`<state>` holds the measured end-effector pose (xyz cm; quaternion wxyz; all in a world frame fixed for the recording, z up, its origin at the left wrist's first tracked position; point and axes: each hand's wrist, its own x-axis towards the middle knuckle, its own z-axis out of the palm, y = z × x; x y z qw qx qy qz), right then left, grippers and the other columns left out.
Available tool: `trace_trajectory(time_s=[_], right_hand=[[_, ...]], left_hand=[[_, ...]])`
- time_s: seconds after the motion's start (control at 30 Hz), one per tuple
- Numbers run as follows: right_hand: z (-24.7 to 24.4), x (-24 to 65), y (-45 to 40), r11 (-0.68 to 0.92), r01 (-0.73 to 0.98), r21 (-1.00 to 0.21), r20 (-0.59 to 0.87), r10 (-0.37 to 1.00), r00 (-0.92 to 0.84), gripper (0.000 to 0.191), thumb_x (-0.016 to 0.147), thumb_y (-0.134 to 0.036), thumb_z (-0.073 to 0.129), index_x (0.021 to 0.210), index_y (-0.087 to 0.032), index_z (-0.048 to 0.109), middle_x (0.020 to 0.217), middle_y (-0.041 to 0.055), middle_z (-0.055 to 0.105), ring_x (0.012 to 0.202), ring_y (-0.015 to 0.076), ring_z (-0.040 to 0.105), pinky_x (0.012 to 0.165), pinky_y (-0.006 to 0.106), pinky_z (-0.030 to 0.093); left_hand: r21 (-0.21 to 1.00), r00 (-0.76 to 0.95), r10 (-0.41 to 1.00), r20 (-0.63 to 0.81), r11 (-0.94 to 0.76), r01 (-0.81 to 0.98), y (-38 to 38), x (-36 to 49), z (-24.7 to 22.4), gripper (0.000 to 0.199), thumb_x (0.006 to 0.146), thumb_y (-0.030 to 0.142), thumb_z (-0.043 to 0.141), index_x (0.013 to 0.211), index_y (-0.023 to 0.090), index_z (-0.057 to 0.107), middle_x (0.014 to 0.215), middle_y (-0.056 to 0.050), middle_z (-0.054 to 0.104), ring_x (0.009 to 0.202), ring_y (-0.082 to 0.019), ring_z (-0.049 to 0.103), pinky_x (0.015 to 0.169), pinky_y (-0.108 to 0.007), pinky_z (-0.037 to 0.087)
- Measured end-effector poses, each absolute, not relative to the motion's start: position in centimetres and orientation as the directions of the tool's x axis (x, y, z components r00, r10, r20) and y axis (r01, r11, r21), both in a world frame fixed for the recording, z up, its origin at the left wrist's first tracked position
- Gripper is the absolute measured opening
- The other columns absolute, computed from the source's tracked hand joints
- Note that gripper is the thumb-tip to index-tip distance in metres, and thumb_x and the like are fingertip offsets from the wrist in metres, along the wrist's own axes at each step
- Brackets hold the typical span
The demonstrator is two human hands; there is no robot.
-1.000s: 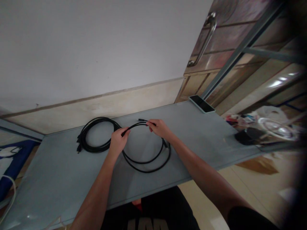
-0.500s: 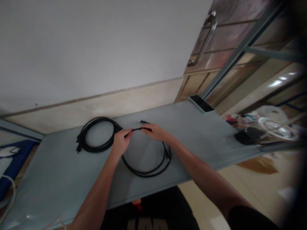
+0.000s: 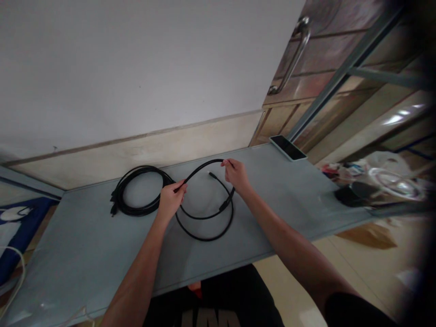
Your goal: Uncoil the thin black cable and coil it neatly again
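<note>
A black cable (image 3: pixel 208 240) forms loose loops on and above the grey table. My left hand (image 3: pixel 171 197) pinches it on the left side of the loops, and my right hand (image 3: pixel 235 174) pinches it at the upper right. Between both hands the cable arches upward. One thin end with a metal tip (image 3: pixel 211 174) points up inside the loop, and a thicker black connector (image 3: pixel 225 205) lies below my right hand. Left of my left hand rests a coiled black cable (image 3: pixel 131 210), its plugs at the coil's left edge.
The grey table (image 3: pixel 85 245) meets a wall (image 3: pixel 136 81) at its back. A phone (image 3: pixel 288 148) lies at the back right corner. Farther right are a black object (image 3: pixel 350 194) and clutter by a metal frame. Blue fabric (image 3: pixel 23 227) shows at the far left.
My right hand has moved right and slightly up, away from my left hand. The cable between them now spans a wider arch, and the loops on the table have shifted.
</note>
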<state>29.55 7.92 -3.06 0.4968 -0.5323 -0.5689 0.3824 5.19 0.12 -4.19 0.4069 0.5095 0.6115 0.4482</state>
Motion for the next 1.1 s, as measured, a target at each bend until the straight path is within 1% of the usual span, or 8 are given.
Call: trace_trajectory(time_s=[0.13, 0.23, 0.37, 0.47, 0.63, 0.73, 0.9, 1.1], right_hand=[[-3.3, 28.9, 7.4, 0.116, 0.136, -0.984, 0.118, 0.993, 0.007, 0.039, 0.090, -0.054, 0.048, 0.079, -0.018, 0.059, 0.044, -0.0059, 0.037, 0.037, 0.0098, 0.034, 0.039, 0.024, 0.029], [-3.3, 28.6, 7.1, 0.133, 0.188, -0.973, 0.122, 0.990, -0.070, 0.034, 0.091, -0.047, 0.048, 0.082, -0.017, 0.062, 0.050, -0.0039, 0.045, 0.038, 0.0098, 0.037, 0.040, 0.024, 0.032], [-3.3, 28.8, 7.0, 0.331, 0.401, -0.854, 0.257, 0.939, -0.228, 0.027, 0.089, -0.037, 0.053, 0.095, -0.017, 0.071, 0.080, 0.0056, 0.070, 0.068, 0.0168, 0.062, 0.064, 0.028, 0.048], [-3.3, 28.8, 6.7, 0.443, 0.451, -0.775, 0.291, 0.883, -0.368, 0.030, 0.090, -0.036, 0.057, 0.109, -0.018, 0.071, 0.100, 0.0076, 0.074, 0.083, 0.0193, 0.066, 0.077, 0.031, 0.049], [-3.7, 28.5, 6.3, 0.521, 0.500, -0.692, 0.274, 0.830, -0.486, 0.030, 0.092, -0.035, 0.055, 0.110, -0.017, 0.071, 0.093, 0.0066, 0.075, 0.074, 0.0173, 0.065, 0.072, 0.028, 0.047], [-3.9, 28.2, 6.3, 0.510, 0.515, -0.689, 0.309, 0.850, -0.427, 0.028, 0.095, -0.034, 0.050, 0.102, -0.018, 0.072, 0.090, 0.0064, 0.074, 0.075, 0.0177, 0.065, 0.071, 0.027, 0.045], [-3.6, 28.2, 6.6, 0.402, 0.525, -0.750, 0.367, 0.914, -0.175, 0.032, 0.094, -0.037, 0.048, 0.091, -0.017, 0.072, 0.077, 0.0054, 0.070, 0.068, 0.0175, 0.060, 0.066, 0.028, 0.041], [-3.6, 29.8, 8.0, 0.226, 0.477, -0.850, 0.368, 0.902, 0.228, 0.035, 0.089, -0.040, 0.047, 0.086, -0.015, 0.071, 0.066, 0.0039, 0.063, 0.060, 0.0163, 0.051, 0.058, 0.028, 0.035]], left_hand=[[0.942, -0.179, 0.984, 0.001, 0.059, 0.329, 0.1, 5.0, -4.2, 0.049, 0.084, 0.044, 0.062, 0.121, 0.011, 0.070, 0.063, -0.001, 0.063, 0.043, -0.009, 0.048, 0.041, -0.022, 0.040], [0.917, -0.188, 0.982, 0.017, 0.060, 0.395, 0.3, 4.3, -4.1, 0.046, 0.086, 0.041, 0.060, 0.120, 0.011, 0.070, 0.064, -0.002, 0.066, 0.045, -0.010, 0.052, 0.044, -0.023, 0.044], [0.850, -0.134, 0.986, 0.099, -0.014, 0.526, 0.5, 3.7, -4.0, 0.037, 0.088, 0.036, 0.059, 0.114, 0.013, 0.073, 0.072, -0.004, 0.071, 0.056, -0.014, 0.061, 0.055, -0.025, 0.050], [0.787, -0.064, 0.982, 0.176, -0.101, 0.609, 0.5, 3.8, -4.1, 0.033, 0.090, 0.033, 0.058, 0.112, 0.015, 0.074, 0.076, -0.006, 0.073, 0.065, -0.017, 0.066, 0.064, -0.027, 0.052], [0.705, 0.018, 0.969, 0.248, -0.192, 0.683, 0.4, 4.3, -3.8, 0.029, 0.091, 0.030, 0.058, 0.109, 0.016, 0.076, 0.079, -0.007, 0.074, 0.074, -0.019, 0.067, 0.073, -0.029, 0.050], [0.760, -0.020, 0.978, 0.206, -0.147, 0.633, 0.2, 4.7, -3.7, 0.031, 0.089, 0.033, 0.059, 0.109, 0.016, 0.076, 0.076, -0.006, 0.073, 0.069, -0.017, 0.065, 0.067, -0.028, 0.050], [0.914, -0.067, 0.998, 0.010, 0.018, 0.405, -0.1, 5.5, -3.7, 0.044, 0.086, 0.043, 0.061, 0.118, 0.015, 0.071, 0.063, 0.000, 0.064, 0.043, -0.010, 0.049, 0.042, -0.022, 0.040], [0.949, -0.044, 0.998, -0.034, 0.046, 0.312, -0.2, 5.8, -3.2, 0.038, 0.082, 0.041, 0.064, 0.103, 0.011, 0.074, 0.059, 0.000, 0.061, 0.044, -0.012, 0.052, 0.044, -0.023, 0.042]])
